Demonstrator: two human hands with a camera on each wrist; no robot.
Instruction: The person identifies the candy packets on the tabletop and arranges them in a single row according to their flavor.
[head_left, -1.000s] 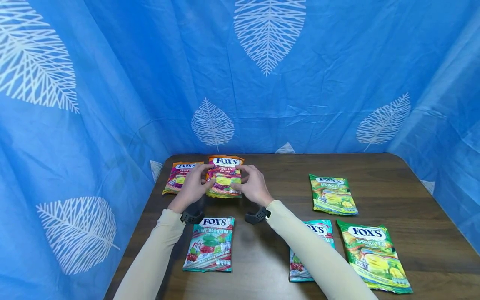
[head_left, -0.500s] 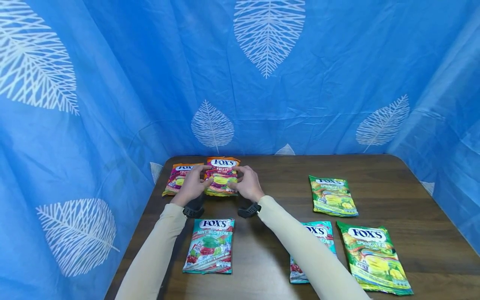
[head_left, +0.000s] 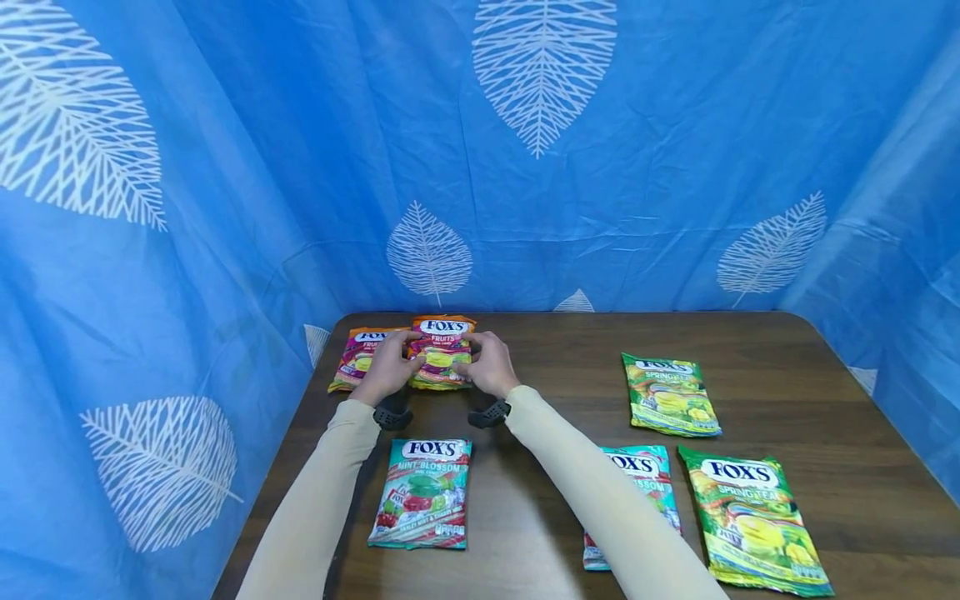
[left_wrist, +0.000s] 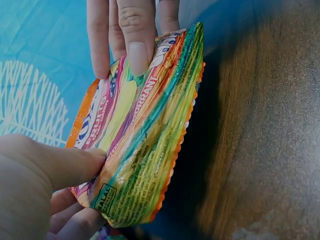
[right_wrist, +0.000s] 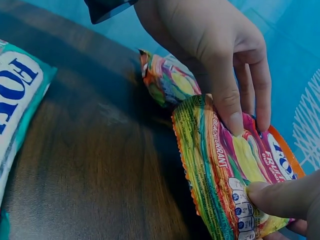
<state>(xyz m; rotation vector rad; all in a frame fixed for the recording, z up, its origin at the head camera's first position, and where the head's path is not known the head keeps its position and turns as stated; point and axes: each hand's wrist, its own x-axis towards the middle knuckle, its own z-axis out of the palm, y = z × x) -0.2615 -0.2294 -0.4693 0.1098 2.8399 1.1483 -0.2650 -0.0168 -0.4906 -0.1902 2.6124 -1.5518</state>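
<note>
Both hands hold one orange-and-purple Fox's Fruits candy bag (head_left: pixel 441 350) near the far left of the table. My left hand (head_left: pixel 386 367) grips its left side, thumb on the front and fingers behind, as the left wrist view shows. On the other side my right hand (head_left: pixel 491 365) pinches it, its thumb also on the printed face. In the right wrist view the bag (right_wrist: pixel 220 155) is tilted, with a shadow beneath its lower edge. A second Fruits candy bag (head_left: pixel 358 360) lies just to the left, partly hidden by my left hand.
A teal Mint Blossom bag (head_left: pixel 422 496) lies nearer me on the wooden table (head_left: pixel 517 517). Another Mint Blossom bag (head_left: pixel 651 471) is partly under my right forearm. Two green Spring Tea bags (head_left: pixel 670 398) lie to the right. Blue leaf-patterned cloth (head_left: pixel 637 167) hangs behind.
The held Fruits bag has shifted slightly left, closer to the second Fruits bag. My right hand has moved left with it, while both hands keep their hold. The other bags stay put.
</note>
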